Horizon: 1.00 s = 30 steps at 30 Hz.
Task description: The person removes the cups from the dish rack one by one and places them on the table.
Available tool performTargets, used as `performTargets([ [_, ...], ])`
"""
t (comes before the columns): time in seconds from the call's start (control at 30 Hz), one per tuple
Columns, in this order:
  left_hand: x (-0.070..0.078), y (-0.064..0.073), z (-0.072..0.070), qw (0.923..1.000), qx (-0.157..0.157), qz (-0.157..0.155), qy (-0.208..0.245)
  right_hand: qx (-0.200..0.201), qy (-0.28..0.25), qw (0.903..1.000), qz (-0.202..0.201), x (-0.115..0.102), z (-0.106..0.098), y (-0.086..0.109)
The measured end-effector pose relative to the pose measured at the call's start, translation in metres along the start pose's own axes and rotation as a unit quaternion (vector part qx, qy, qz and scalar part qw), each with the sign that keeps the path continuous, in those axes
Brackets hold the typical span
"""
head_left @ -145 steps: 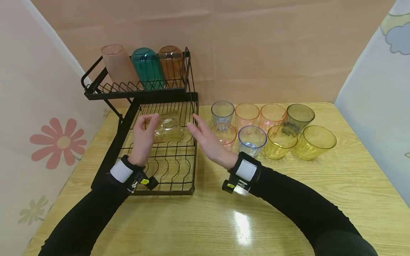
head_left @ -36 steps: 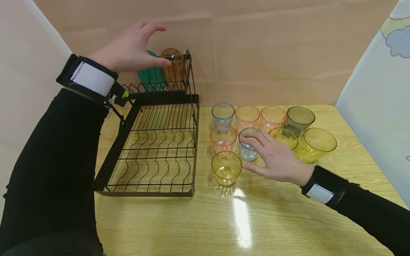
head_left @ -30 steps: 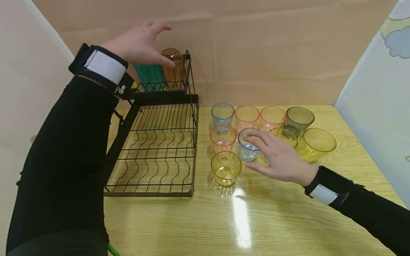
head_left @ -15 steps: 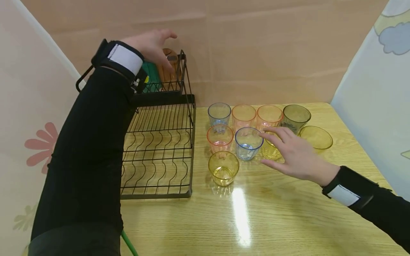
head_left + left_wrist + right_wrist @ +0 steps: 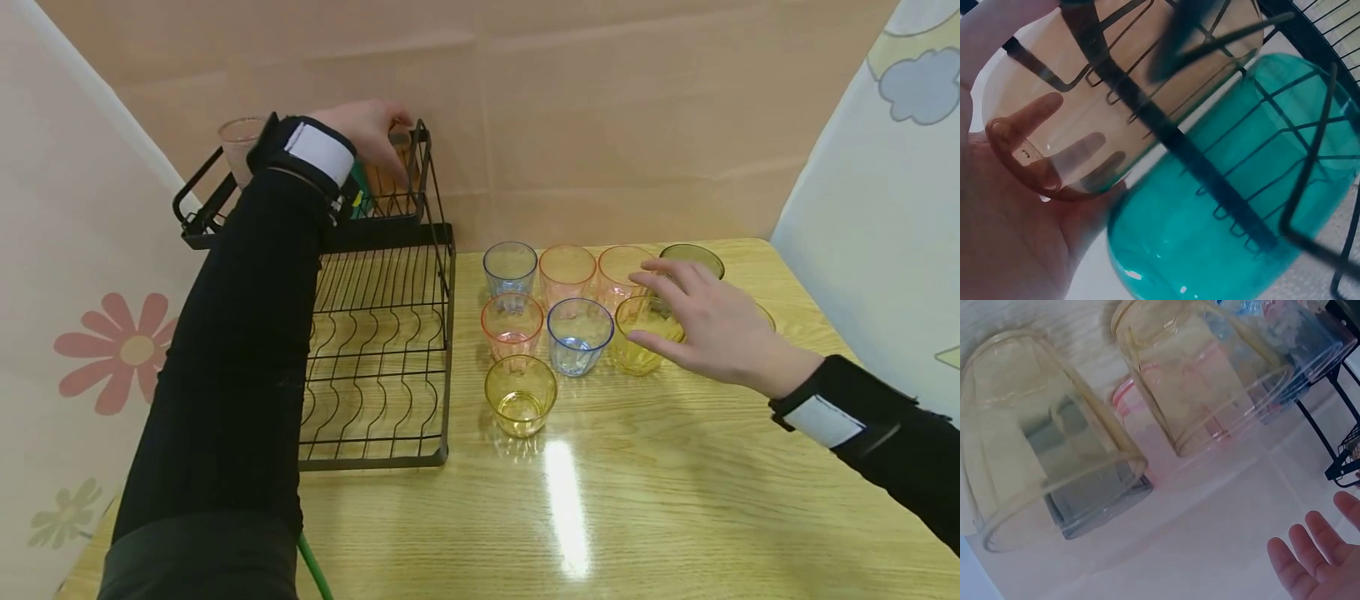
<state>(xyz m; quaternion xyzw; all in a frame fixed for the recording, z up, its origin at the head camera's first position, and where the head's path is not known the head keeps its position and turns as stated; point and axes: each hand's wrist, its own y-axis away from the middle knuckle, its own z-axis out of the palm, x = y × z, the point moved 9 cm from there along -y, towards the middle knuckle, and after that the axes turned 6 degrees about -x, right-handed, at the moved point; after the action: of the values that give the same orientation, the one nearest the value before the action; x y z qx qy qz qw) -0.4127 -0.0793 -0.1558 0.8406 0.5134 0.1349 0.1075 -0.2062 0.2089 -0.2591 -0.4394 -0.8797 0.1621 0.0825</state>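
My left hand (image 5: pixel 367 133) is up at the top tier of a black dish rack (image 5: pixel 375 461), its fingers and thumb around an upside-down brown glass (image 5: pixel 1085 106). Through that glass the fingertips show in the left wrist view. A teal glass (image 5: pixel 1160 231) lies close beside it, mostly covered by my wrist in the head view. Over the right part of the table hovers my right hand (image 5: pixel 720 329), fingers spread and holding nothing. Below it are a yellow glass (image 5: pixel 637 354) and another yellow glass (image 5: pixel 997 437), largely hidden from the head camera.
A frosted pink cup (image 5: pixel 238 146) stands at the upper tier's left end. Right of the rack are a front yellow glass (image 5: pixel 521 408), a blue-rimmed glass (image 5: pixel 577 350), a red-rimmed glass (image 5: pixel 512 333) and several others behind. A green strip (image 5: pixel 313 567) shows beside the left sleeve.
The yellow glass earlier in my left hand now stands on the table. My left hand has come down and right onto the brown glass. My right hand has drifted right and back.
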Motion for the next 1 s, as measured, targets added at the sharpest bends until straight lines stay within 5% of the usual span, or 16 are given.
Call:
performTargets([
  [0.33, -0.005, 0.001, -0.002, 0.9992, 0.021, -0.025, -0.024, -0.009, 0.001, 0.9999, 0.013, 0.006, -0.012, -0.019],
  [0.67, -0.009, 0.012, -0.016, 0.9964, 0.077, -0.021, -0.03, -0.019, 0.005, 0.9998, -0.01, -0.007, -0.011, -0.038],
  [1.0, -0.001, 0.042, -0.044, 0.9904, 0.135, 0.01, -0.027, -0.033, 0.008, 0.9992, -0.023, -0.02, -0.007, -0.059],
])
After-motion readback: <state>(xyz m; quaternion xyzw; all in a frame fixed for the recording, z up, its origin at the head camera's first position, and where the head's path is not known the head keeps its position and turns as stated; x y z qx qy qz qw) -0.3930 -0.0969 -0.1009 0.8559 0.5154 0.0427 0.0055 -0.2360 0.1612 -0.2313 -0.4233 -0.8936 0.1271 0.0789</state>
